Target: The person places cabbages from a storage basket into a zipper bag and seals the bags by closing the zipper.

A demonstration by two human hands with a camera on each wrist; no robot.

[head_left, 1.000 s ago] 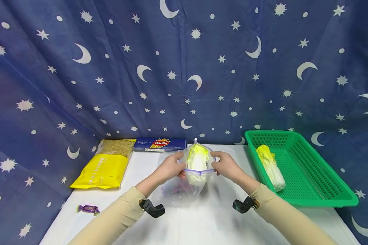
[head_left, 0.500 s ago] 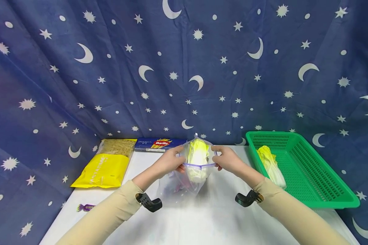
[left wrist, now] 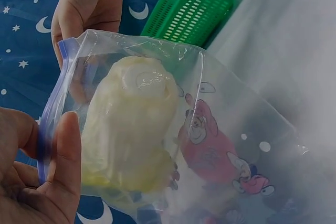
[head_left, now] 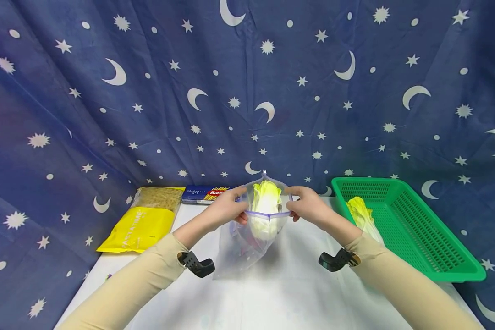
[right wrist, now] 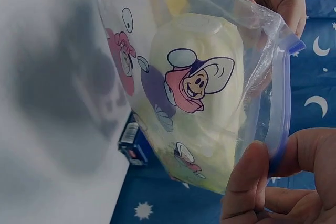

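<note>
A clear zip bag (head_left: 247, 250) with a purple zip strip and pink cartoon prints hangs between my two hands, its mouth spread. Inside it lies a napa cabbage (head_left: 266, 195), yellow leaves toward the mouth's far side and white base lower down, as the left wrist view also shows the cabbage (left wrist: 131, 124) through the plastic. My left hand (head_left: 227, 206) pinches the left side of the bag's rim between thumb and fingers. On the opposite side my right hand (head_left: 309, 206) pinches the rim the same way; in the right wrist view its thumb and finger grip the purple strip (right wrist: 283, 114).
At the right stands a green basket (head_left: 441, 243) with a second napa cabbage (head_left: 363, 217) in it, partly behind my right forearm. A yellow pasta bag (head_left: 144, 227) and a blue spaghetti box (head_left: 198, 194) lie at the back left. A starry blue curtain (head_left: 247, 91) hangs behind the table.
Both hands have lifted the bag slightly and moved it away from me, with the cabbage in it. My left forearm now covers most of the purple-wrapped candy; the left hand hides part of the spaghetti box.
</note>
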